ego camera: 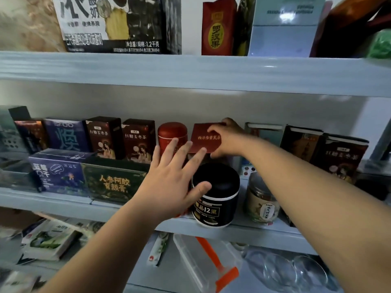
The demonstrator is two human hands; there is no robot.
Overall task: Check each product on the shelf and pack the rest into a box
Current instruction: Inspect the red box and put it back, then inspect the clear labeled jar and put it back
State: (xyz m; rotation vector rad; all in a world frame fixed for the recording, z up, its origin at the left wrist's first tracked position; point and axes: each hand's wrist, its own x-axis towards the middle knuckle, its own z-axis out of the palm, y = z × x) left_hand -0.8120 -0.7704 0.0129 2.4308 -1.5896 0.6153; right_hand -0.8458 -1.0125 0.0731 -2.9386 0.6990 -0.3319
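Left hand [169, 176]: open, fingers straight and spread. The thumb lies against the upper left of the black jar [218, 197], which stands at the front edge of the middle shelf [63, 204]. Whether the fingertips touch anything behind them cannot be told.
Right hand [226, 138]: extended above and behind the black jar, gripping the right end of a dark red box [206, 140], with fingers curled over its top corner.
Dark red box: held up behind the black jar, with gold characters on its face. Its lower left corner is covered by the left fingers and its right end by the right hand.
Red tin [172, 134]: behind and left of the black jar, just beside the box. Its lower part is hidden by the left hand.
Clear jar [261, 199]: just right of the black jar, label blurred.
Green box [114, 180]: left of the black jar at the shelf front, its right end behind the left hand. A blue box [57, 174] sits further left.
Black tea boxes [104, 138]: two upright, behind and left of the black jar, beyond the red tin.
Dark boxes [340, 157]: behind and right of the black jar, partly hidden by the right forearm.
Upper shelf [190, 70]: above the black jar; its cartons are cut off by the top of the frame.
Lower level: below the black jar is a clear plastic container [190, 256] with an orange-handled tool [222, 271], blurred. The glassware [296, 269] to its right is hard to make out.
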